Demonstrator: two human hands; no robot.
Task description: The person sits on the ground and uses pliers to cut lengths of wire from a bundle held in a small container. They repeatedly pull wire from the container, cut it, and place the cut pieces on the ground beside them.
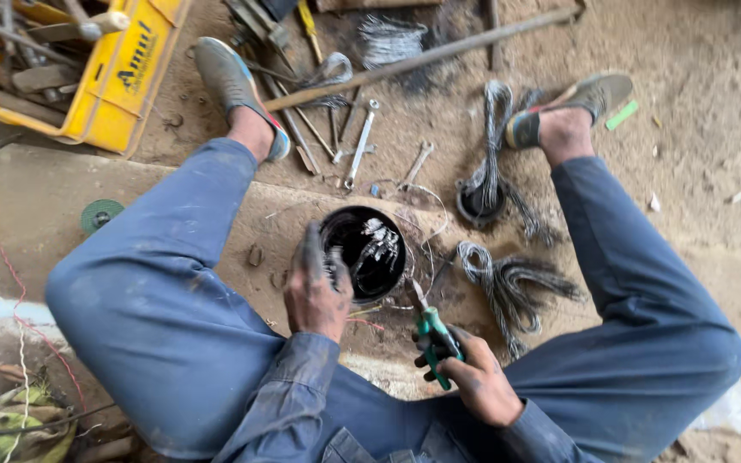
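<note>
Left hand (315, 291) gripping black motor (364, 251) rim, opening facing up. Right hand (473, 381) clasping green pliers (432, 333), nose pointing up-left toward motor.

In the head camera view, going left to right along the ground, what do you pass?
Yellow crate → green disc → left hand → black round container → right hand, holding green-handled pliers → loose wire bundle.

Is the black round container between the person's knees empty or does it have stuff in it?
Not empty. The black container stands upright with its mouth open, and shiny wire pieces show inside. The left hand grips its rim.
</note>
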